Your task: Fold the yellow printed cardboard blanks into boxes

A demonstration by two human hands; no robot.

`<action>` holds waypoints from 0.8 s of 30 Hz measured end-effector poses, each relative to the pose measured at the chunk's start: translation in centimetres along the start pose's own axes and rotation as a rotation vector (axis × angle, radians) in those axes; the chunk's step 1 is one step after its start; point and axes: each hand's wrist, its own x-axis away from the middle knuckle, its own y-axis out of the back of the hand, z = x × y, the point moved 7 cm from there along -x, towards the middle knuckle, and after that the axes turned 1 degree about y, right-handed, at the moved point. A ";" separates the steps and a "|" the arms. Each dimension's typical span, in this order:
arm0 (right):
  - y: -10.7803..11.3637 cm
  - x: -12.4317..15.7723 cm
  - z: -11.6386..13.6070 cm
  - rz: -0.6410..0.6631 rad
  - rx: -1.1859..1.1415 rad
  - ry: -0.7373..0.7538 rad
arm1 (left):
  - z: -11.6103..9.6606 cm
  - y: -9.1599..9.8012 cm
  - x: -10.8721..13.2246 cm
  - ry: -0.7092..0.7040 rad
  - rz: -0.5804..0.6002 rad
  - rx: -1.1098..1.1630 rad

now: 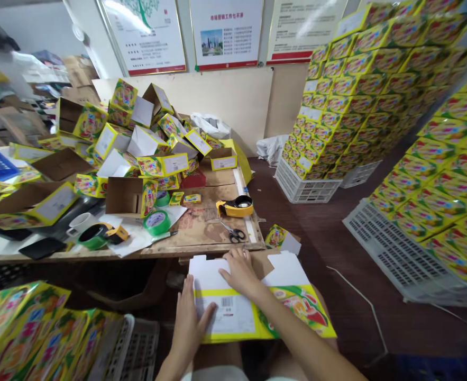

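Observation:
A yellow, green and white printed carton (233, 317), folded flat or nearly so, lies across my lap with its white flaps (291, 270) on the far side. My left hand (191, 317) rests at the carton's left edge. Its fingers are stretched out along that edge and its thumb is spread over the barcode panel. My right hand (239, 270) reaches across the carton with its fingers bent over the far edge of a white flap, thumb on the flap's near side. Brown cardboard shows beside those fingers; the fingertips are partly hidden.
Scissors (233, 233), a yellow tape dispenser (235, 206), green tape (157, 222) and a mug (81, 225) lie on the worktable (201, 233). Open cartons (126, 196) pile up behind. Stacked cartons (348, 95) stand on white crates (304, 182) at right; another crate (144, 338) is at lower left.

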 end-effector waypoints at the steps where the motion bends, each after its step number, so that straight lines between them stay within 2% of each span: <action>1: 0.5 0.0 0.2 -0.019 0.013 0.001 | 0.0 0.0 0.1 0.000 -0.005 -0.017; 5: 0.7 0.5 0.9 0.007 0.019 0.061 | 0.0 -0.1 0.3 0.014 -0.015 -0.034; 10: -0.2 1.1 -0.4 0.005 0.068 -0.006 | 0.1 -0.1 0.4 0.018 -0.029 -0.030; 13: -0.4 1.1 -0.6 0.012 0.071 0.008 | 0.3 -0.1 0.4 0.020 -0.033 -0.023; 19: 0.1 1.6 -0.2 0.003 0.061 0.030 | 0.4 -0.2 0.3 0.035 0.003 -0.041; 24: 1.0 1.6 0.1 -0.053 0.052 -0.013 | 0.9 -0.5 0.5 0.073 -0.035 -0.026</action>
